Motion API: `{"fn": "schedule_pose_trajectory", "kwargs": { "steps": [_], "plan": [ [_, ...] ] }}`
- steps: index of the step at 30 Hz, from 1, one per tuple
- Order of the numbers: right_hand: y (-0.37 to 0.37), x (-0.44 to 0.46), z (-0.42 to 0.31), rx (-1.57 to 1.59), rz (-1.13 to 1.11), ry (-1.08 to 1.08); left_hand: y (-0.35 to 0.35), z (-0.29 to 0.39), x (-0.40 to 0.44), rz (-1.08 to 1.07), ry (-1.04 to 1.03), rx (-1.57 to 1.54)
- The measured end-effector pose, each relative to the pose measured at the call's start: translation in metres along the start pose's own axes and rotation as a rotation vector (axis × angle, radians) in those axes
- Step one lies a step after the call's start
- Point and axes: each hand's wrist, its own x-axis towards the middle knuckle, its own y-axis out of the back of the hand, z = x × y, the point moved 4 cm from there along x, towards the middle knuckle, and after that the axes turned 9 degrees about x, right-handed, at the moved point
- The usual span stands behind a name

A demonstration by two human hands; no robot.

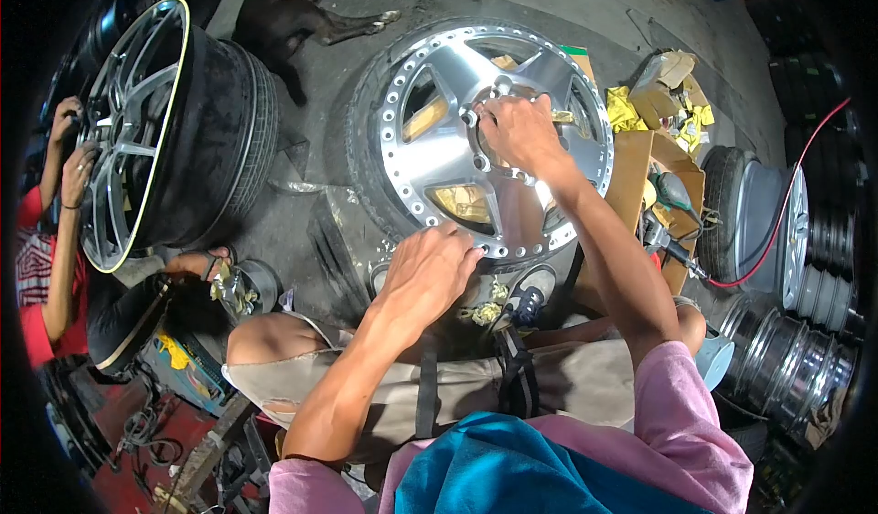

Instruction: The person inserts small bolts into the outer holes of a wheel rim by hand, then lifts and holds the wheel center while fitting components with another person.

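Observation:
A polished silver wheel rim (457, 66) with small holes round its edge lies flat on a black tyre (358, 139) in front of me. My right hand (521, 128) is over the rim's centre, fingers bent down at the ring of hub holes; what its fingertips hold, if anything, is hidden. My left hand (430, 272) rests at the near edge of the rim, its fingers curled together, and I cannot make out anything in them. Through the gaps between the spokes, yellowish pieces (426, 118) show beneath the rim.
Left, a co-worker's hands (77, 176) touch an upright wheel (187, 139). A dark animal (279, 20) lies beyond. Right are a cardboard box (631, 180) with a power tool (666, 240), a red hose (794, 171), another wheel (764, 217) and stacked rims (786, 354).

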Motion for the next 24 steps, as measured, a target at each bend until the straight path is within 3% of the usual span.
{"fn": "schedule_pose_trajectory", "kwargs": {
  "steps": [4, 13, 15, 19, 24],
  "plan": [
    [-0.002, 0.000, -0.002, -0.056, -0.065, -0.020, 0.001, 0.001, 0.001, -0.025, 0.005, 0.009],
    [-0.002, 0.003, -0.005, -0.022, 0.020, 0.047, 0.002, 0.002, 0.000, -0.035, 0.009, -0.008],
    [-0.004, 0.007, -0.004, -0.053, -0.131, -0.124, 0.001, 0.002, 0.000, -0.019, 0.000, -0.011],
    [0.003, 0.010, -0.008, -0.059, -0.188, -0.130, 0.001, -0.001, 0.000, 0.030, -0.010, -0.005],
    [0.028, -0.010, -0.001, 0.067, -0.125, 0.084, 0.003, -0.009, 0.003, 0.177, 0.003, -0.018]
  ]
}}
